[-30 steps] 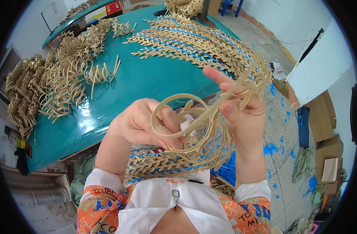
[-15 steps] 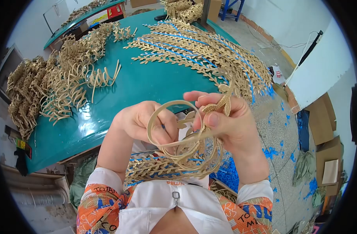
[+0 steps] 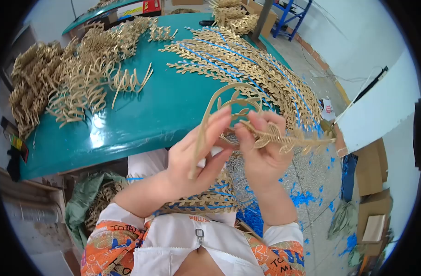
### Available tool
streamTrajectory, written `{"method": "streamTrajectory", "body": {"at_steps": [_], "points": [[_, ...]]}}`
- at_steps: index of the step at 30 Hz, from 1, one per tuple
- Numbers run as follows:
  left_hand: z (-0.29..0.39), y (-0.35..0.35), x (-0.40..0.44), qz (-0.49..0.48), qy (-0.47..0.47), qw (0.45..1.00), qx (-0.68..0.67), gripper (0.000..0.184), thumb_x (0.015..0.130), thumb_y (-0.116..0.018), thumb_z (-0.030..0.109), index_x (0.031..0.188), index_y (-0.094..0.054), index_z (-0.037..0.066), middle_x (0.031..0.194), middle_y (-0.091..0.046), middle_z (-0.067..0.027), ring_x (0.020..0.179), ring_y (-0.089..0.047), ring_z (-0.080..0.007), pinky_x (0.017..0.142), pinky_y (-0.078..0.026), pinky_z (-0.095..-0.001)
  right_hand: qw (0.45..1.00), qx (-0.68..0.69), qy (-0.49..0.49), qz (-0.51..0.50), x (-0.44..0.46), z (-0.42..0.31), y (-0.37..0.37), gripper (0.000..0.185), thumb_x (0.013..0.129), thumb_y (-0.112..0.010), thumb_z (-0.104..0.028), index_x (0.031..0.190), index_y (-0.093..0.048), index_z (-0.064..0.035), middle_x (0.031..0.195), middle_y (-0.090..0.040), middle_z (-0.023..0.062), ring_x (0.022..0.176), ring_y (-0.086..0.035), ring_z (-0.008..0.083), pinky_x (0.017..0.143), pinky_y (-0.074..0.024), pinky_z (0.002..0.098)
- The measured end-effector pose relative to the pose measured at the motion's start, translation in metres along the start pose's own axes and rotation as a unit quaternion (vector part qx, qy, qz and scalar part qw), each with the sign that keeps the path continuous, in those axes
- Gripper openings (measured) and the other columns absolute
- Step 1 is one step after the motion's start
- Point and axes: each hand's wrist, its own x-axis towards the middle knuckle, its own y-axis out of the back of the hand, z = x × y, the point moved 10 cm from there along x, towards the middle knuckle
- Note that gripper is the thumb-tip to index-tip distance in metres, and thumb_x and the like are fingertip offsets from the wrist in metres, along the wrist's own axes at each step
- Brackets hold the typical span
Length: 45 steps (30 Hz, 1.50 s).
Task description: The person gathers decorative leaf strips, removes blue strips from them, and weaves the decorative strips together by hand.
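Note:
A gold leaf-shaped trim [image 3: 288, 139] is pinched between the thumb and fingers of my right hand [image 3: 265, 154], its leafy end pointing right. Beyond my hands, the trim curls into loops [image 3: 238, 102]. A plain beige strip [image 3: 206, 115] arches up from the loops and comes down across my left hand [image 3: 192, 152]. That hand is open, with fingers stretched upward and thumb apart, close to the coil. Across my lap lie more leaf trims [image 3: 206, 202] with blue strands, partly hidden by my forearms.
On the green table [image 3: 141, 124], curled beige offcuts [image 3: 81, 78] are heaped at left. Leaf trims with blue strips [image 3: 247, 60] spread at right. Blue scraps [image 3: 302, 198] litter the floor; cardboard [image 3: 373, 216] stands at far right. A green sack [image 3: 84, 202] is below the table.
My left hand has opened from its closed grip and turned upward. The leafy end in my right hand has swung from upright to pointing right. The loops have risen, and my view has shifted.

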Motion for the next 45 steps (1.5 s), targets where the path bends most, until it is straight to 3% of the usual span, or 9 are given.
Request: {"method": "streamTrajectory", "body": {"at_steps": [4, 8, 11, 14, 15, 17, 22, 25, 45], "points": [[0.014, -0.010, 0.012, -0.091, -0.143, 0.984, 0.055, 0.042, 0.064, -0.068, -0.001, 0.104, -0.057, 0.001, 0.080, -0.060, -0.0117, 0.065, -0.060, -0.0189, 0.054, -0.047, -0.0269, 0.997, -0.021, 0.055, -0.046, -0.009, -0.003, 0.002, 0.038, 0.070, -0.068, -0.015, 0.105, -0.058, -0.0032, 0.095, -0.055, 0.0063, 0.090, -0.048, 0.0197, 0.072, -0.0405, 0.0318], [0.006, 0.002, 0.017, -0.098, -0.066, 0.993, -0.010, 0.025, 0.062, -0.069, -0.001, 0.085, -0.066, 0.005, 0.072, -0.060, -0.0080, 0.062, -0.059, -0.0174, 0.053, -0.046, -0.0256, 0.963, -0.164, 0.141, -0.158, -0.011, -0.033, -0.010, 0.058, 0.074, -0.060, -0.042, 0.115, -0.050, -0.0016, 0.107, -0.053, 0.0115, 0.098, -0.047, 0.0252, 0.078, -0.0374, 0.0384], [0.005, 0.008, 0.018, -0.106, -0.048, 0.993, -0.036, 0.022, 0.062, -0.070, -0.001, 0.083, -0.066, 0.005, 0.070, -0.060, -0.0076, 0.061, -0.058, -0.0168, 0.052, -0.045, -0.0251, 0.898, -0.364, 0.247, -0.003, -0.008, -0.062, 0.010, 0.089, 0.068, -0.053, -0.064, 0.127, -0.035, -0.0010, 0.121, -0.039, 0.0210, 0.112, -0.040, 0.0284, 0.090, -0.0336, 0.0416], [0.001, 0.009, 0.015, -0.124, -0.032, 0.990, -0.060, 0.021, 0.061, -0.070, -0.001, 0.081, -0.066, 0.004, 0.070, -0.060, -0.0075, 0.060, -0.057, -0.0162, 0.052, -0.044, -0.0244, 0.934, -0.318, 0.164, -0.013, -0.006, -0.054, 0.025, 0.101, 0.061, -0.053, -0.070, 0.129, -0.029, 0.0004, 0.125, -0.037, 0.0223, 0.116, -0.035, 0.0284, 0.092, -0.0293, 0.0425], [0.000, 0.012, 0.015, -0.121, -0.030, 0.990, -0.061, 0.021, 0.061, -0.070, -0.001, 0.081, -0.066, 0.004, 0.070, -0.060, -0.0075, 0.060, -0.057, -0.0162, 0.052, -0.044, -0.0244, 0.998, -0.061, 0.028, 0.024, -0.007, -0.031, 0.039, 0.094, 0.065, -0.054, -0.066, 0.127, -0.032, 0.0017, 0.121, -0.040, 0.0222, 0.114, -0.037, 0.0281, 0.091, -0.0312, 0.0412], [-0.007, 0.012, 0.014, -0.154, -0.004, 0.987, -0.054, 0.018, 0.066, -0.069, 0.000, 0.083, -0.064, 0.002, 0.071, -0.058, -0.0067, 0.063, -0.056, -0.0128, 0.054, -0.045, -0.0222, 0.971, 0.199, -0.118, 0.058, -0.017, -0.005, 0.042, 0.087, 0.069, -0.055, -0.062, 0.124, -0.036, 0.0029, 0.118, -0.044, 0.0221, 0.112, -0.040, 0.0279, 0.089, -0.0330, 0.0398], [-0.024, 0.015, 0.006, -0.160, 0.132, 0.957, -0.201, 0.014, 0.069, -0.067, -0.001, 0.082, -0.063, 0.000, 0.074, -0.057, -0.0046, 0.066, -0.055, -0.0088, 0.056, -0.044, -0.0204, 0.994, 0.063, -0.016, 0.092, -0.008, -0.036, 0.058, 0.043, 0.078, -0.058, -0.033, 0.097, -0.058, 0.0059, 0.093, -0.057, 0.0184, 0.085, -0.054, 0.0241, 0.078, -0.0403, 0.0326], [-0.028, 0.014, 0.001, -0.185, 0.182, 0.936, -0.237, 0.013, 0.070, -0.066, -0.001, 0.083, -0.062, 0.000, 0.074, -0.056, -0.0033, 0.067, -0.054, -0.0077, 0.057, -0.044, -0.0194, 0.997, 0.043, 0.060, 0.001, 0.006, -0.049, 0.048, 0.043, 0.084, -0.053, -0.025, 0.109, -0.048, 0.0092, 0.100, -0.055, 0.0208, 0.095, -0.053, 0.0271, 0.088, -0.0372, 0.0376], [-0.012, 0.016, 0.008, -0.259, 0.032, 0.914, -0.312, 0.014, 0.065, -0.067, -0.002, 0.079, -0.066, -0.001, 0.071, -0.059, -0.0078, 0.063, -0.053, -0.0170, 0.055, -0.041, -0.0269, 0.972, 0.183, -0.061, -0.136, 0.039, -0.015, -0.012, 0.033, 0.079, -0.060, -0.023, 0.101, -0.058, 0.0010, 0.090, -0.059, 0.0116, 0.079, -0.058, 0.0176, 0.072, -0.0442, 0.0294]]}}
